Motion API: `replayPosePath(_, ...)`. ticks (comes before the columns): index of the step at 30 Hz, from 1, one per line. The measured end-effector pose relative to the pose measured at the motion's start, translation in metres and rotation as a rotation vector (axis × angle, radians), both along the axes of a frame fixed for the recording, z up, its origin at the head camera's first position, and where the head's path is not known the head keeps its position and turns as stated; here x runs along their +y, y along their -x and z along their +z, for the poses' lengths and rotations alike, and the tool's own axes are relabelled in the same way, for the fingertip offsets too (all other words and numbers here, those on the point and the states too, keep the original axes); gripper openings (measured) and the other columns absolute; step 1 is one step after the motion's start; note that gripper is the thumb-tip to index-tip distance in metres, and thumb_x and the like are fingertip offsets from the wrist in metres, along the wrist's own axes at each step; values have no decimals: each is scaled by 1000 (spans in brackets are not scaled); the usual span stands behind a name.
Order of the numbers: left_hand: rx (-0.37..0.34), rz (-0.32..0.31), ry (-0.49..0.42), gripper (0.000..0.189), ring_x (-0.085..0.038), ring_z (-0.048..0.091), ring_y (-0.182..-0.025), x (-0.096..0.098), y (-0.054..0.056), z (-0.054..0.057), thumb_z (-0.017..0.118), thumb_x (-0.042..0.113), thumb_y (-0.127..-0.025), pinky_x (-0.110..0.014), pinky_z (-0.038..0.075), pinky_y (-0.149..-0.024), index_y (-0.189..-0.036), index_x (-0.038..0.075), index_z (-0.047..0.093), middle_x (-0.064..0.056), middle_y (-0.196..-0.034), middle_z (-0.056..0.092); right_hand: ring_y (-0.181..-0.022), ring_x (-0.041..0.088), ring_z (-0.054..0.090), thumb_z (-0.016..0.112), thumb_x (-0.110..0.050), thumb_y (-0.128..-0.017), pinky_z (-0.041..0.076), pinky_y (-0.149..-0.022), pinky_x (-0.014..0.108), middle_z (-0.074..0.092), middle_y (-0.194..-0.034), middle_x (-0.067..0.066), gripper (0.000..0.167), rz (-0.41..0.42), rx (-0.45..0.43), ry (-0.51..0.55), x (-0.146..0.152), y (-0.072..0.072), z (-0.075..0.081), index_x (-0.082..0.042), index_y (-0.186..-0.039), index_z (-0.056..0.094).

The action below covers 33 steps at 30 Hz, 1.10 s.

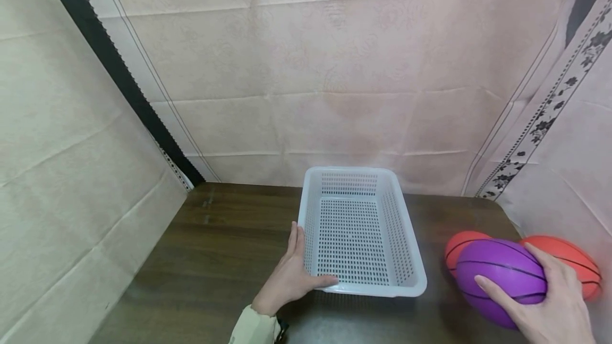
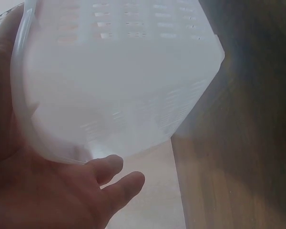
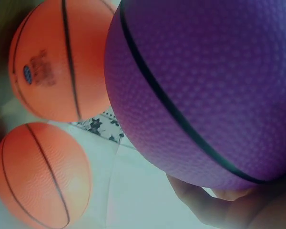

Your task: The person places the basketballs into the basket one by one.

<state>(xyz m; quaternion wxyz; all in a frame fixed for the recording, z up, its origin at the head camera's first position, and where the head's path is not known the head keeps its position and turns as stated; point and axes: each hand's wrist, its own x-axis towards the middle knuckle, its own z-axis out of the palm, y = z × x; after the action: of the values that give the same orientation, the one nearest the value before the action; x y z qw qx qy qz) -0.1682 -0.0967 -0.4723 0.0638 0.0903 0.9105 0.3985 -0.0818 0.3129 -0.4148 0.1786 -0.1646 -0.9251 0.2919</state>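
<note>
A white plastic basket (image 1: 421, 275) with slotted walls and floor stands on the brown table. My left hand (image 1: 289, 280) grips its near left corner, thumb over the rim and fingers along the outer side. The left wrist view shows the basket's wall (image 2: 119, 76) close up beside the hand (image 2: 57, 195). At the right, my right hand (image 1: 554, 299) holds a purple ball (image 1: 499, 275) with black lines, fingers and thumb spread round it. Two orange-red balls lie behind it: one ball (image 1: 461, 243) partly hidden by the purple one, the other ball (image 1: 569, 259) farther right.
The dark wood-grain table (image 1: 229, 259) spreads left of the basket. Pale cloth (image 1: 334, 78) hangs behind the table, with more cloth at both sides. A floral border (image 1: 545, 121) runs down the right-hand cloth, close to the balls.
</note>
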Motion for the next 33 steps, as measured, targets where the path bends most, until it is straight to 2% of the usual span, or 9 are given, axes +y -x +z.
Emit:
replayPosePath(3, -5, 4, -9, 139, -38, 27, -141, 0, 0, -1, 77, 73, -59, -56, 37, -103, -157, 13, -1, 6, -159, -21, -114, 49, 33, 84, -50, -69, 35, -74, 63, 29, -141, 29, 107, 24, 9, 9, -6, 2, 3, -16, -153, 28)
replayPosePath(7, -8, 5, -16, 138, -38, 27, -140, 0, 0, -1, 77, 73, -59, -58, 36, -104, -157, 14, -1, 7, -159, -21, -122, 44, 30, 87, -44, -68, 32, -80, 65, 31, -146, 24, 105, 65, 70, 38, -16, 4, 6, -18, -153, 30)
replayPosePath(13, 16, 7, 4, 137, -39, 19, -143, 1, -1, 0, 79, 70, -59, -60, 31, -106, -157, 11, 2, 5, -160, -20, -128, 40, 28, 89, -38, -67, 29, -86, 65, 32, -147, 21, 105, 123, 135, 59, -28, 8, 7, -21, -153, 32)
replayPosePath(18, 4, 11, -9, 137, -40, 21, -143, 1, -1, 0, 80, 69, -60, -60, 35, -104, -157, 12, 2, 5, -160, -21, -127, 37, 30, 90, -37, -66, 30, -85, 62, 34, -145, 20, 104, 144, 163, 59, -35, 13, 9, -24, -152, 33)
replayPosePath(23, -14, 11, -40, 137, -40, 26, -141, 1, -2, 0, 80, 68, -61, -59, 39, -101, -157, 14, 0, 2, -160, -21, -126, 31, 33, 91, -35, -65, 28, -97, 42, 37, -144, 14, 103, 151, 201, 69, -39, 16, 9, -32, -151, 34)
replayPosePath(25, -15, 12, -41, 137, -39, 26, -141, 1, -2, 0, 79, 69, -60, -58, 40, -100, -157, 14, -1, 2, -160, -20, -126, 28, 34, 91, -34, -64, 26, -97, 27, 38, -143, 12, 103, 153, 211, 69, -42, 18, 9, -34, -150, 35)
replayPosePath(28, -13, 12, -38, 138, -39, 27, -140, 1, -2, 1, 79, 70, -60, -57, 40, -100, -157, 14, -1, 1, -160, -20, -126, 26, 34, 92, -32, -63, 23, -93, 17, 38, -144, 9, 103, 172, 231, 77, -45, 20, 10, -35, -150, 36)
replayPosePath(29, -12, 12, -37, 138, -39, 27, -140, 1, -2, 0, 79, 70, -60, -57, 40, -100, -157, 13, -1, 1, -160, -20, -126, 25, 34, 92, -32, -63, 23, -91, 15, 38, -144, 8, 103, 177, 236, 79, -47, 21, 10, -35, -149, 36)
replayPosePath(33, -12, 11, -40, 139, -38, 28, -140, 1, -1, 0, 78, 71, -59, -56, 40, -100, -157, 13, -2, 0, -160, -20, -125, 24, 35, 93, -33, -62, 29, -90, 25, 39, -145, 5, 103, 194, 238, 75, -53, 26, 12, -36, -149, 37)
